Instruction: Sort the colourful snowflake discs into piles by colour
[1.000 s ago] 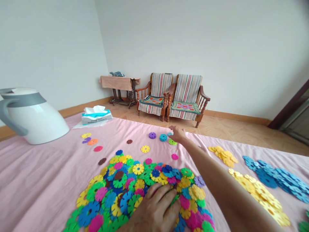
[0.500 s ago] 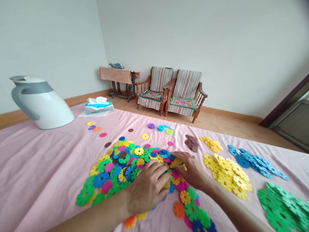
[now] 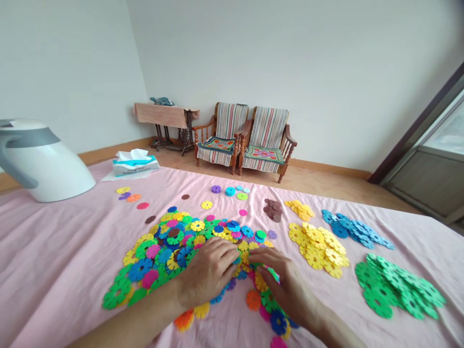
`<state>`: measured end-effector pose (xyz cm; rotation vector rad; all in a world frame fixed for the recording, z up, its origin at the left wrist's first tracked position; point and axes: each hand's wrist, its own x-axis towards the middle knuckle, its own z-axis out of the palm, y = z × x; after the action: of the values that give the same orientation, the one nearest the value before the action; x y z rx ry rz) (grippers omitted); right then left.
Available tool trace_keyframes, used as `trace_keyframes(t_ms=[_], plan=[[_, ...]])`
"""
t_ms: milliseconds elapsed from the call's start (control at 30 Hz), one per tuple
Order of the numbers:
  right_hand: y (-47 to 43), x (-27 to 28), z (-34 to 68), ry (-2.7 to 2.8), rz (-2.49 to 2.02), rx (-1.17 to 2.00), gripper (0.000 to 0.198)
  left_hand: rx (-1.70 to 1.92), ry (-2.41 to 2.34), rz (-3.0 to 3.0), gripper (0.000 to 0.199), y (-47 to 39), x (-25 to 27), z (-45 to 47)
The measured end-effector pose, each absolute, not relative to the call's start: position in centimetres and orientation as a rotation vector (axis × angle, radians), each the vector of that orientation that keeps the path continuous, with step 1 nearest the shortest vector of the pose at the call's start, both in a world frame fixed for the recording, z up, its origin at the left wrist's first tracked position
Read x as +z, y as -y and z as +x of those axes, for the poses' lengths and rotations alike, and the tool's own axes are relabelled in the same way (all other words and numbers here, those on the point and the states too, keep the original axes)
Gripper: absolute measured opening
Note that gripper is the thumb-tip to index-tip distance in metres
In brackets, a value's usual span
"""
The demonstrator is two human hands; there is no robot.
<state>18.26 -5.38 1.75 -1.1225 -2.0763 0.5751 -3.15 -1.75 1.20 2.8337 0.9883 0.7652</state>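
A mixed pile of notched plastic flower discs [image 3: 197,225] in many colours lies on the pink cloth [image 3: 54,251]. My left hand [image 3: 210,266] rests over the pile's near right part. Its fingers are bent and pressed together, and what lies under the fingertips is hidden. To its right, my right hand [image 3: 286,282] hovers low over the pile's right tail, fingers stretched and thumb apart. Its fingertips are at the yellow discs, and more discs show beneath its palm. An orange disc [image 3: 253,299] lies between the two hands.
Separate heaps of brown discs [image 3: 272,210], yellow discs [image 3: 319,246], blue discs [image 3: 355,229] and green discs [image 3: 397,285] lie on the right. A white jug [image 3: 54,169] and a tissue box [image 3: 136,164] stand at the left. Beyond the table are two wooden armchairs [image 3: 266,137].
The view has shifted, moving the scene left. My right hand has drawn back toward me from the pile's far right edge, uncovering discs there. My left hand stays over the pile.
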Motion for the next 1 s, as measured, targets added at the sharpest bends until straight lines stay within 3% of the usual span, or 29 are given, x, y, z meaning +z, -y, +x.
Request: trace_keyframes(t_ms=[200,333,500,733,1000], plan=[[4.1,0.4,20.6,1.753,-1.376,0.514,0.021,0.863,-0.888,2.85,0.019,1.4,0.8,-3.3],[4.2,0.4,20.6,1.836,-1.372,0.481,0.019,0.928,-0.832,2.867,0.02,1.4,1.1,-3.3],[5.1,0.7,19.1,2.007,-1.322,0.46,0.032,0.895,-0.824,2.896,0.018,1.7,1.7,-3.2],[5.7,0.7,18.3,2.065,-1.302,0.376,0.022,0.88,-0.821,2.879,0.015,1.8,1.7,-3.2],[4.0,2.0,21.2,1.738,-1.441,0.299,0.022,0.949,-0.755,2.91,0.018,1.6,1.7,-3.2]])
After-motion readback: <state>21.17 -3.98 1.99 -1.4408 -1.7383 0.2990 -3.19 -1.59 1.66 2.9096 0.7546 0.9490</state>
